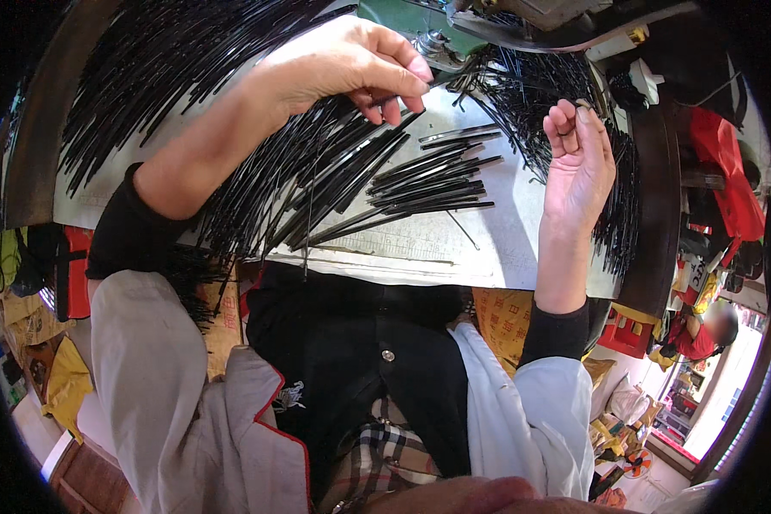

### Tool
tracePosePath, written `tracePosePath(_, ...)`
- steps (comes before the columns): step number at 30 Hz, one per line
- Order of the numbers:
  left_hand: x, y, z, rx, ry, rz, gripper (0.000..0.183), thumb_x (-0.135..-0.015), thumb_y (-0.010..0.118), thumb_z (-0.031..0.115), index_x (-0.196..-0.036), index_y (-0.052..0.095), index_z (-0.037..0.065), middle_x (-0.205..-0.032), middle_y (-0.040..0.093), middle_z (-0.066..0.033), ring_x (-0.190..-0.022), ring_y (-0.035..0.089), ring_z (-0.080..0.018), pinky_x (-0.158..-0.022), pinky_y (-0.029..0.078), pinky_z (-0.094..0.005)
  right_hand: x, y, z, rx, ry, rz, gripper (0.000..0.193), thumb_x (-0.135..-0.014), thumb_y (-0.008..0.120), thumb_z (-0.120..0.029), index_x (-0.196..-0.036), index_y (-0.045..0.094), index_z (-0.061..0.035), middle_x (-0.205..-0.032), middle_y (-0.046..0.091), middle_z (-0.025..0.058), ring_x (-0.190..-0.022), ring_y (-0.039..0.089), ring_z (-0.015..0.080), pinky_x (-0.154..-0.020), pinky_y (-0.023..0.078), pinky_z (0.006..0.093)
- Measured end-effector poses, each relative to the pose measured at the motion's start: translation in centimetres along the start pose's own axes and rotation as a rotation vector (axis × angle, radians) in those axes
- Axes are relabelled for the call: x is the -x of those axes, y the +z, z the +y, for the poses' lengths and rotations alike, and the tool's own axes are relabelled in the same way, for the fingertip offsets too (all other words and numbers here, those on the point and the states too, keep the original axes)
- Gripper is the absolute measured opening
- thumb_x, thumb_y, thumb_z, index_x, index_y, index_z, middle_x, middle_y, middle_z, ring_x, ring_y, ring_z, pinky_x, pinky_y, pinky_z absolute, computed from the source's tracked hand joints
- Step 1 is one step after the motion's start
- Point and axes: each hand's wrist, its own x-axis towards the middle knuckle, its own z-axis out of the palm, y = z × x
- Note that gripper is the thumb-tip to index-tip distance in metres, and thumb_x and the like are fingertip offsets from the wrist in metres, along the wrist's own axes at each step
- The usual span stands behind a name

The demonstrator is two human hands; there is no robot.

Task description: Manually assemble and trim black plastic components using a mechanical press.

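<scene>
My left hand [364,68] reaches over the far middle of the table, its thumb and forefinger pinched on a thin black strip [431,84], mostly hidden by the fingers. To the right, my right hand [576,163] is raised palm inward, its fingertips pressed together before a dark tangle; what they hold, if anything, is lost against it. Between and below the hands, short black strips [433,184] lie in a loose row on the white tabletop [510,248]. A large heap of long black strips [180,68] spreads at the left, and a tangled pile [531,90] lies at the far right.
A green machine [403,15] with a metal fitting [437,47] stands at the far edge, its curved arm overhead. Dark raised rims [655,214] border the table. A red stool [625,334] and a person [702,334] are off to the right.
</scene>
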Motion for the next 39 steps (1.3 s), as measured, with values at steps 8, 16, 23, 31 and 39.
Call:
tracePosePath(8,0.1,1.4,-0.3,0.071,-0.025,0.023,0.035,-0.08,0.061,0.02,-0.107,0.057,-0.002,-0.083,0.064,-0.0119,-0.069,0.064,-0.0149,-0.055,0.051,-0.0209,3.3,2.4,0.6,0.532,-0.531,-0.231,0.013,-0.085,0.054,0.0,-0.097,0.057,0.0048,-0.088,0.065,0.0179,-0.078,0.065,0.0196,-0.068,0.053,0.0272)
tracePosePath(16,-0.2,2.3,-1.0,0.272,-0.076,0.005,0.032,-0.081,0.062,0.019,-0.107,0.06,0.0,-0.088,0.065,-0.0109,-0.075,0.063,-0.0149,-0.063,0.052,-0.0231,4.4,3.8,1.5,1.242,-1.223,-0.865,0.035,-0.069,0.057,-0.012,-0.102,0.059,-0.0005,-0.091,0.062,0.0101,-0.081,0.063,0.0215,-0.074,0.051,0.0307)
tracePosePath(23,-0.7,1.9,-1.6,0.185,-0.044,-0.013,0.027,-0.08,0.066,0.025,-0.095,0.063,0.003,-0.08,0.065,-0.0071,-0.066,0.059,-0.0082,-0.057,0.047,-0.0169,4.2,5.2,1.1,1.279,-1.277,-0.948,0.04,-0.068,0.056,-0.013,-0.106,0.058,0.0001,-0.093,0.061,0.0105,-0.084,0.061,0.0205,-0.075,0.05,0.0305)
tracePosePath(31,0.2,0.8,-0.4,0.174,-0.074,0.081,0.023,-0.08,0.065,0.027,-0.087,0.063,0.006,-0.071,0.062,-0.0036,-0.059,0.06,-0.0093,-0.052,0.046,-0.0181,3.0,4.3,1.3,1.034,-0.736,-0.629,0.021,-0.083,0.055,0.002,-0.103,0.06,0.0009,-0.084,0.066,0.011,-0.07,0.064,0.0131,-0.058,0.051,0.024)
tracePosePath(39,0.4,0.1,-0.9,0.093,-0.035,0.122,0.023,-0.08,0.066,0.027,-0.078,0.063,0.005,-0.063,0.055,0.0001,-0.043,0.05,-0.0073,-0.04,0.035,-0.0171,0.9,5.1,1.3,0.624,0.213,-0.582,0.022,-0.088,0.052,-0.01,-0.104,0.057,0.003,-0.069,0.061,0.0036,-0.048,0.046,0.0035,-0.044,0.036,0.0158)
